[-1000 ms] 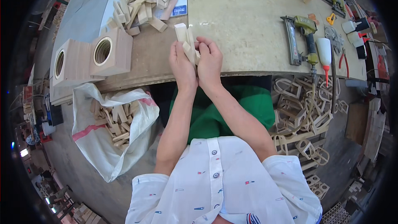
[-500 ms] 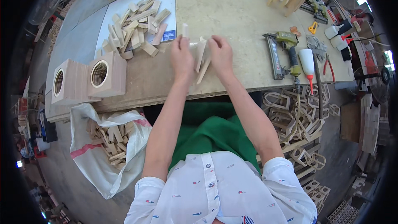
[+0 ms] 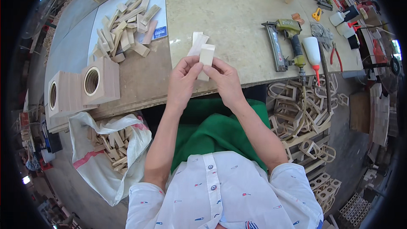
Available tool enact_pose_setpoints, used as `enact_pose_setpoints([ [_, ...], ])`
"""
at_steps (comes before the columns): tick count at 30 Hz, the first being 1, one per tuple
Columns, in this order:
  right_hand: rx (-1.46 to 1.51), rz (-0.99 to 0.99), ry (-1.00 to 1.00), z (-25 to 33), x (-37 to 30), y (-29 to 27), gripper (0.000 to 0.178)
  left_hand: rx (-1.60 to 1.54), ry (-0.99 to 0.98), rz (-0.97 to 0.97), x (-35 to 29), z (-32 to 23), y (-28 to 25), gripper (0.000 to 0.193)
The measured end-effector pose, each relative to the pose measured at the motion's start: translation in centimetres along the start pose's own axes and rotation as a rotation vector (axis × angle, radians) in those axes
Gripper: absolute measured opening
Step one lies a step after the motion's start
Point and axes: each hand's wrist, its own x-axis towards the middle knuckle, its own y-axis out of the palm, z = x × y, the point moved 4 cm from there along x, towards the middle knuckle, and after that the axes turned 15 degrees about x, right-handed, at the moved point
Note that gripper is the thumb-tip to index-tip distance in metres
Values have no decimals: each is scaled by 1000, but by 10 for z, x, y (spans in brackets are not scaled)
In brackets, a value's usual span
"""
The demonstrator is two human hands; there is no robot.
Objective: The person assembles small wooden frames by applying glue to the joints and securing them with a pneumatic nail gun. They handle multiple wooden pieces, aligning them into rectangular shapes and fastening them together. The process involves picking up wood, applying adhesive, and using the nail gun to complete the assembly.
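A pale wooden block (image 3: 207, 55) stands up between my two hands near the front edge of the workbench. My left hand (image 3: 183, 76) pinches its left side with thumb and fingers. On the other side my right hand (image 3: 224, 79) is closed on the same block, its thumb against the near face. Just beyond the block are a couple of light wood pieces (image 3: 196, 44), partly hidden behind it; whether my left fingers touch them I cannot tell. A pile of similar wood offcuts (image 3: 127, 29) lies on a white sheet at the far left.
Two wooden boxes with round holes (image 3: 99, 85) stand at the left front. A green nail gun (image 3: 289, 38), a white glue bottle (image 3: 312, 53) and red pliers (image 3: 336, 59) lie right. Below are a sack of offcuts (image 3: 112, 144) and wooden frames (image 3: 296, 106).
My hands, apart before, have come together and nearer to my body. Both now grip one block; the left hand held a small piece earlier. The view has shifted slightly.
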Motion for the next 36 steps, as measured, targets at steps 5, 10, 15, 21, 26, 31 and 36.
enact_pose_setpoints([
  [5,125,-245,-16,-5,-7,-55,20,638,159,-56,3,-10,-6,30],
  [10,182,-239,-25,11,-19,-55,24,1065,344,-55,0,-10,13,42],
  [15,167,-227,-30,9,-17,-52,25,1200,347,-33,-3,-14,19,46],
  [21,169,-148,-19,9,-25,-39,24,731,275,-56,-9,-23,3,42],
  [26,-167,2,-41,-3,-32,1,31,12,-135,134,-30,-3,-6,31],
  [31,-1147,-60,-282,9,-18,14,40,-275,-139,-104,-28,13,-48,28],
  [36,-1405,-18,-315,-2,4,25,41,-283,-119,-68,-24,18,-56,31],
])
